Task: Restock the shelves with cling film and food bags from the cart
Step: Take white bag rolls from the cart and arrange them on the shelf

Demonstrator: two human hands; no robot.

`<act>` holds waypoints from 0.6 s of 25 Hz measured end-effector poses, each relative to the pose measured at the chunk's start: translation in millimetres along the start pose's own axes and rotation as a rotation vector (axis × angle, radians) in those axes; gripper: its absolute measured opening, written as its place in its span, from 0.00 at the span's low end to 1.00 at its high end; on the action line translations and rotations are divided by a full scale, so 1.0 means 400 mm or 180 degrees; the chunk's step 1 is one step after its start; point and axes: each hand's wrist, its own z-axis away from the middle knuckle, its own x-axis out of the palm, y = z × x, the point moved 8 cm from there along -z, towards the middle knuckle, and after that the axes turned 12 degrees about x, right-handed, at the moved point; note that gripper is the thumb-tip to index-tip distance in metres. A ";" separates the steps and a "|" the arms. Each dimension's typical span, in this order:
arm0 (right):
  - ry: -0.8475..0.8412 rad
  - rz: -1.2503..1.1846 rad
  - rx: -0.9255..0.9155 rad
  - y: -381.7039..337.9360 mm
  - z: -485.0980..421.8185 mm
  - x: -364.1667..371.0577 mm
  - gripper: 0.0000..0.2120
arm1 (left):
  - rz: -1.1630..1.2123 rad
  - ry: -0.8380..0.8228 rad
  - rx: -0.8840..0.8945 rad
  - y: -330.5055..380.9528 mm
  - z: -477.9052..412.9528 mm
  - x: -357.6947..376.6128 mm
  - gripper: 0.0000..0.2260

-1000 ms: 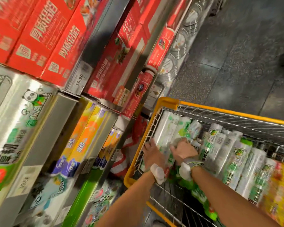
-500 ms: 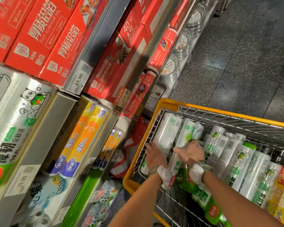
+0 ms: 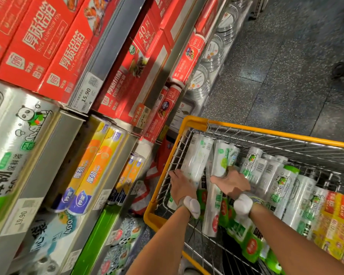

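Supermarket aisle, dark speckled stone floor [image 3: 286, 76]; grey metal shelves [image 3: 109, 48] along the left, carrying red cardboard foil boxes [image 3: 38, 46] above and orange-and-yellow film rolls [image 3: 95, 165] below.

Item 1: yellow-framed wire cart [image 3: 266, 133], just beside the shelves. Contents: upright clear-wrapped rolls with panda print [image 3: 274, 183], flat green-and-white bag packs [image 3: 244, 233], and yellow-and-red packs [image 3: 336, 221] at the right edge.

Item 2: short roll of clear film with white and green print [image 3: 197, 159], leaning against the cart's left wall. The left hand [image 3: 180, 187] grips its lower end, fingers curled round the barrel.

Item 3: long roll, slim and clear-wrapped, with a green and red label [image 3: 213, 205], lying tilted over the bag packs. The right hand [image 3: 232, 182] holds its upper half, thumb hooked over the near side; the fingers are hidden on the far side.

Handling, judged: both rolls look light and stiff along their length, likely wound on a core, so one hand apiece should do. The glossy wrap looks slippery, so a full wrap round the barrel near mid-length seems safer than a pinch at the end. Not fragile, though the ends may dent if knocked on the shelf edge
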 end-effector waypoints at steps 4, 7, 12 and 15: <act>-0.0001 -0.0001 0.0068 0.009 -0.001 0.008 0.33 | -0.0272 -0.0101 0.0078 -0.001 -0.013 -0.003 0.29; -0.0048 -0.0046 0.0129 0.016 -0.003 0.009 0.32 | -0.0383 -0.0238 0.0230 -0.005 -0.008 -0.018 0.36; -0.0263 -0.0124 0.0062 0.010 0.022 -0.007 0.26 | 0.0565 -0.0466 -0.0028 0.019 0.032 -0.021 0.37; -0.0282 -0.0368 -0.0119 -0.001 0.063 -0.048 0.33 | 0.1345 -0.0626 0.0013 0.037 0.052 -0.057 0.36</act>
